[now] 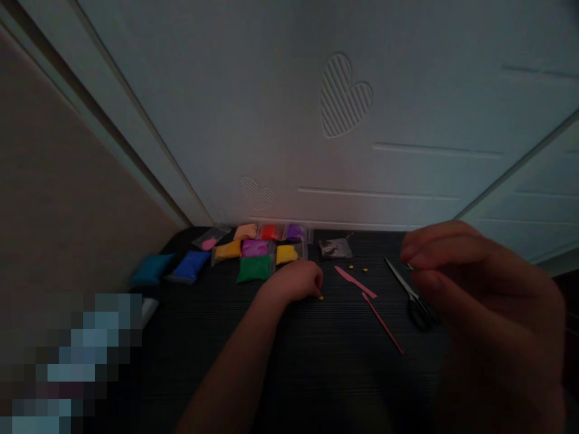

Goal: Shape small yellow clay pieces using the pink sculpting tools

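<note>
My left hand (pixel 296 282) rests low over the dark table with its fingers curled together. A tiny yellow piece (pixel 321 298) shows right at its fingertips, apparently pinched there. Close to the camera on the right, my right hand (pixel 488 289) is raised, thumb and forefinger pressed together. Between them a small greenish bit (pixel 409 267) shows, mostly hidden by the fingers. Two more tiny yellow pieces (pixel 365 269) lie on the table. A pink plastic knife (pixel 355 281) and a thin pink stick tool (pixel 383 324) lie between the hands.
Scissors (pixel 409 292) lie partly behind my right hand. Several bags of coloured modelling clay, including a green bag (pixel 254 269) and a blue bag (pixel 190 265), spread along the back left. A silvery packet (pixel 335 248) sits near the white panel (pixel 271 120) behind the table.
</note>
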Tool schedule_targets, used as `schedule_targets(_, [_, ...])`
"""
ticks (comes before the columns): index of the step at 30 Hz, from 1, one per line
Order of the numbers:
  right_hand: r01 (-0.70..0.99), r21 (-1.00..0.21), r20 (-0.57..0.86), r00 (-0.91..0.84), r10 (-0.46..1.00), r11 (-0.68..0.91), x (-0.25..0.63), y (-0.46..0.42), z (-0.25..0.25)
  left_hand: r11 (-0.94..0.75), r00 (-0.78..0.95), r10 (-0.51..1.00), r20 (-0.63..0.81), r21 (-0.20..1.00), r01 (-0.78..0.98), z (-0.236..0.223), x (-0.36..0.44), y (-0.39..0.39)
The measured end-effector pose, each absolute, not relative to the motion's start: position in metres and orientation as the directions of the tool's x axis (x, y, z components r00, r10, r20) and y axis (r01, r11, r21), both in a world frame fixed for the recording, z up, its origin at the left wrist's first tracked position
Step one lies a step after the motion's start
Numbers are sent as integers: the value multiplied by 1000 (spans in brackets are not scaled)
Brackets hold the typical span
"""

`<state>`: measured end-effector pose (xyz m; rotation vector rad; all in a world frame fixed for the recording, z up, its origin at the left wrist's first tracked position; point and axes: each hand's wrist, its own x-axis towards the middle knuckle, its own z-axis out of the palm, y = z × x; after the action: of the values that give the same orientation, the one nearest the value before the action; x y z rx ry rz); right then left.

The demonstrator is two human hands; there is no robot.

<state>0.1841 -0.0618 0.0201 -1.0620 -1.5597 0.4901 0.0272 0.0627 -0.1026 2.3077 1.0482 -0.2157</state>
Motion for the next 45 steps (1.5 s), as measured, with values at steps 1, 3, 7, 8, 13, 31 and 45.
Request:
schedule_targets(1, [356, -784, 555, 37, 831, 509, 184, -62, 20, -517, 681, 627, -379, 451, 727, -104, 27, 63])
schedule_targets(3, [339, -788, 556, 33, 831, 514, 183, -62, 20, -521, 692, 609, -386, 463, 717, -107, 28, 64])
schedule_targets(7, [336, -792, 553, 43, 832, 509, 183, -62, 20, -531, 716, 580, -388, 487, 693, -113, 28, 65])
schedule_targets(8, [346, -791, 551, 47, 833, 504, 183, -62, 20, -532, 719, 575, -389, 491, 690, -114, 29, 64])
schedule_targets(13, [359, -791, 546, 52, 836, 495, 183, -62, 20, -532, 728, 558, -398, 502, 682, -118, 31, 63])
schedule_targets(31, [400, -770, 545, 9, 838, 497, 183, -61, 20, 134, 692, 705, 156, 929, -346, -51, 20, 39])
schedule_targets(45, [458, -692, 553, -163, 817, 559, 174, -63, 19, 2, 552, 719, 423, 793, -610, -24, 18, 15])
